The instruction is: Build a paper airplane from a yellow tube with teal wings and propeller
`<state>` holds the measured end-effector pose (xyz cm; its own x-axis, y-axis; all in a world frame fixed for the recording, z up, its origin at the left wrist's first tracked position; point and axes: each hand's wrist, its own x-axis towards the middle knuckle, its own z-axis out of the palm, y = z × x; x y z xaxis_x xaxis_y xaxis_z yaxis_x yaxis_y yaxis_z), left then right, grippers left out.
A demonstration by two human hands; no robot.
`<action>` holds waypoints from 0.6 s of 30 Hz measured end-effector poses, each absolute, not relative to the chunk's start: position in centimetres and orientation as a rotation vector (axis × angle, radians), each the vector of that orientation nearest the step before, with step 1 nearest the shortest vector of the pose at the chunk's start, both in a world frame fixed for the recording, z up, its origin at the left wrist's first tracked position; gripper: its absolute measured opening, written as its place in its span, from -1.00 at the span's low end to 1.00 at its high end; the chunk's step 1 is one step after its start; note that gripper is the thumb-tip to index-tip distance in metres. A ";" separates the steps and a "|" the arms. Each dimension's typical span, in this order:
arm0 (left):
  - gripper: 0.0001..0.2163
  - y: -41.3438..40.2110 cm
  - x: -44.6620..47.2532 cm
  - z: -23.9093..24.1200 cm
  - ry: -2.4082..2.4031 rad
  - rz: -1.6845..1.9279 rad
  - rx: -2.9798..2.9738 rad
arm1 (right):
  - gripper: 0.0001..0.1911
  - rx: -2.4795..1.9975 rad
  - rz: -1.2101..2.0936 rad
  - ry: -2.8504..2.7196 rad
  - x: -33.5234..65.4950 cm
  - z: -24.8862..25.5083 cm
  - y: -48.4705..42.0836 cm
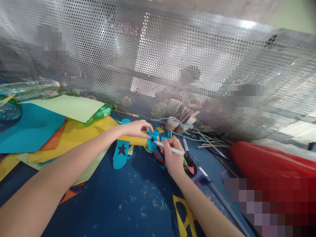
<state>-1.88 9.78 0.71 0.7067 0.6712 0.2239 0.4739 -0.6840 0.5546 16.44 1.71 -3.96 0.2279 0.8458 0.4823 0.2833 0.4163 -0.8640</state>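
Observation:
A paper model plane lies on the blue table, made of a yellow tube (pixel 139 141) with blue wings (pixel 120 162) and a black star on the near wing. At its right end is a small blue tail piece (pixel 152 144) with another dark star. My left hand (pixel 137 128) reaches over the tube, its thumb and curled fingers holding the plane at the tail. A white marker (pixel 176 151) is gripped in my right hand (pixel 171 154), its tip pointing left at the tail's star. Red-handled scissors (pixel 159 156) lie partly hidden behind my right hand.
Coloured paper sheets (pixel 66 135) and a green bottle (pixel 101 113) lie at left. Behind stands a perforated metal screen (pixel 98 49). Cups of sticks (pixel 172 123) sit before it. A blue glue gun (pixel 201 172), its cord and a red bag (pixel 271 164) are at right.

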 end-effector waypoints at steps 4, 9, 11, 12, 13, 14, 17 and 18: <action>-0.78 9.8 -1.9 0.7 0.885 0.574 2.449 | -0.69 -1.129 0.509 -1.338 16.4 -4.0 1.7; -0.78 9.8 -1.9 0.6 0.881 0.582 2.440 | -0.69 -1.134 0.517 -1.353 16.3 -3.8 1.6; -0.78 9.8 -1.9 0.6 0.886 0.582 2.439 | -0.69 -1.135 0.513 -1.364 16.3 -3.8 1.6; -0.78 9.7 -1.9 0.7 0.889 0.582 2.438 | -0.69 -1.134 0.517 -1.370 16.3 -3.7 1.6; -0.78 9.7 -1.9 0.7 0.891 0.582 2.437 | -0.70 -1.132 0.523 -1.375 16.4 -3.7 1.6; -0.78 9.7 -1.9 0.7 0.893 0.582 2.435 | -0.70 -1.130 0.531 -1.377 16.4 -3.7 1.6; -0.78 9.8 -1.9 0.7 0.889 0.584 2.439 | -0.69 -1.131 0.544 -1.376 16.4 -3.7 1.6; -0.78 9.8 -1.8 0.7 0.888 0.581 2.443 | -0.69 -1.134 0.538 -1.376 16.4 -3.7 1.6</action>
<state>-1.85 9.79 0.67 0.7005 0.6776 0.2241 0.4771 -0.6781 0.5591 16.40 1.60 -3.73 0.1902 0.8555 0.4815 0.3023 0.4156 -0.8579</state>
